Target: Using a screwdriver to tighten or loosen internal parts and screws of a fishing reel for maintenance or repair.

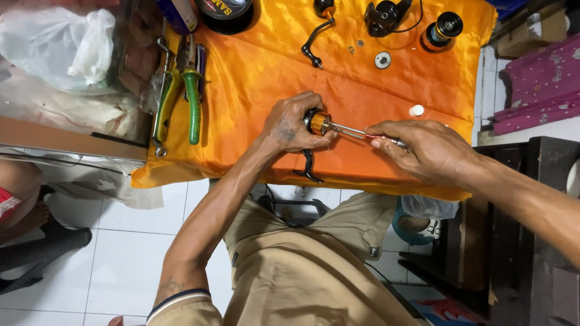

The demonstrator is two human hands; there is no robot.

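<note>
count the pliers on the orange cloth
2, side by side at the cloth's left edge: yellow-handled pliers outermost, green-handled pliers just right of them. Other tools lie bunched there, so more may be hidden.

Head camera looks straight down, close

- A glossy orange satin cloth (272, 66) is seen, creased.
- The reel part (318, 122) is shiny orange and black metal.
- The pliers (192, 99) are sheathed in smooth green plastic.

Small table under orange cloth (254, 78), green-handled pliers (192, 99) at left edge, black crank handle (314, 39), small washers (382, 60), white cap (416, 110), perhaps reel parts (386, 15) at far edge
</note>
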